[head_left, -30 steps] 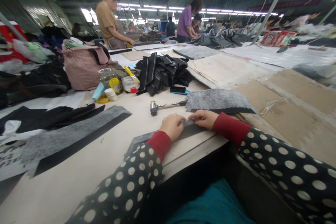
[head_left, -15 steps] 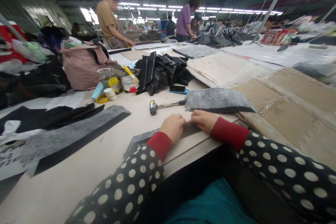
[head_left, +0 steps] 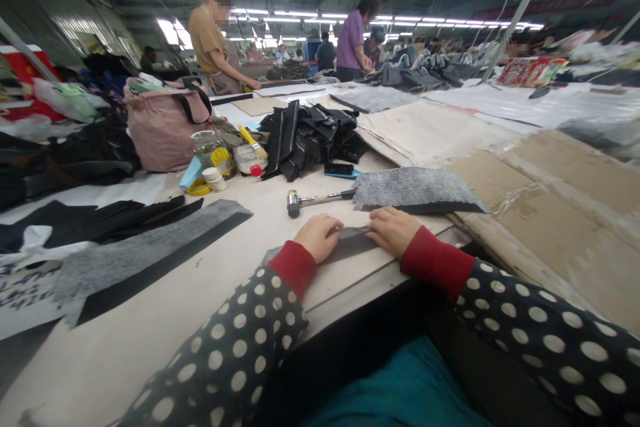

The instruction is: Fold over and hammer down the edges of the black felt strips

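Note:
A narrow dark grey fabric strip (head_left: 351,247) lies on the pale work table in front of me, its far edge folded or raised between my hands. My left hand (head_left: 319,238) is closed on the strip's left part, thumb and curled fingers at the far edge. My right hand (head_left: 393,230) grips the right part, fingertips bent over that edge. The strip's ends are mostly covered by my hands and sleeves. Just beyond lie a small mallet (head_left: 320,199) and a fuzzy grey strip with a black border (head_left: 420,188).
To the left lies another grey-and-black strip (head_left: 160,257). Behind are a blue brush (head_left: 341,170), a heap of black pieces (head_left: 313,137), a glass jar (head_left: 213,153), a yellow paintbrush (head_left: 251,141) and a pink bag (head_left: 165,123). Cardboard (head_left: 545,193) covers the right side. People stand farther back.
My hands have moved apart along the strip, the left one shifting left and the right one slightly right. More of the strip shows between them.

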Action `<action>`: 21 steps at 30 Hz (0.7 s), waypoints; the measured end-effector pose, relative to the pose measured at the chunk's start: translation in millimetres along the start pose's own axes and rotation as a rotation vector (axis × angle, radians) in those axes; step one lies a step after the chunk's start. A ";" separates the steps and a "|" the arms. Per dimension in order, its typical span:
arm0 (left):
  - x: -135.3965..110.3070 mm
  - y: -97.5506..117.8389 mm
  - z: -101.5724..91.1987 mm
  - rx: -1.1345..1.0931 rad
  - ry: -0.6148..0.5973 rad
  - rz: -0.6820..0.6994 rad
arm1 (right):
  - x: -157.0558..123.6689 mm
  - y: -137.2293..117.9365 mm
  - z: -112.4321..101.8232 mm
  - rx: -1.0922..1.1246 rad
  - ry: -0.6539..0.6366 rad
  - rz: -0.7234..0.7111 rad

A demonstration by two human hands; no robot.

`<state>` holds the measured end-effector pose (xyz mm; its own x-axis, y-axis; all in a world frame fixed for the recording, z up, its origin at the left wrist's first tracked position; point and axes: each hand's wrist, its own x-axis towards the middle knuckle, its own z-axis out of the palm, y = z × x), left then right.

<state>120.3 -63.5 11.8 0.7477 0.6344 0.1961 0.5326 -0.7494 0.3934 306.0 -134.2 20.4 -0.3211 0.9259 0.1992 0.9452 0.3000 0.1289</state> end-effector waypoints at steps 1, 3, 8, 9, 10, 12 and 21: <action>0.3 -0.3 -0.2 -0.010 0.002 -0.007 | 0.1 2.0 -0.2 0.011 -0.009 0.019; 1.0 1.2 0.3 -0.017 0.007 -0.016 | 1.8 2.5 -0.2 0.053 -0.021 0.052; 1.0 5.9 3.0 -0.010 0.026 -0.019 | 12.8 -5.7 2.7 0.243 -0.049 0.049; 0.7 6.2 3.2 -0.004 0.028 -0.016 | 14.7 -6.6 2.9 0.276 -0.060 0.039; 0.3 6.5 3.3 0.007 0.027 -0.012 | 16.2 -7.3 2.6 0.298 -0.071 0.029; -0.5 7.9 2.9 0.048 0.015 0.002 | 17.8 -9.3 0.5 0.293 -0.101 0.000; -3.5 11.1 -2.2 0.184 -0.069 0.093 | 16.6 -47.7 -13.8 -0.036 -0.210 0.061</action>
<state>122.7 -73.6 17.5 0.8192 0.5510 0.1592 0.5186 -0.8301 0.2050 254.7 -136.3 31.0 -0.2403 0.9707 0.0017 0.9585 0.2370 0.1586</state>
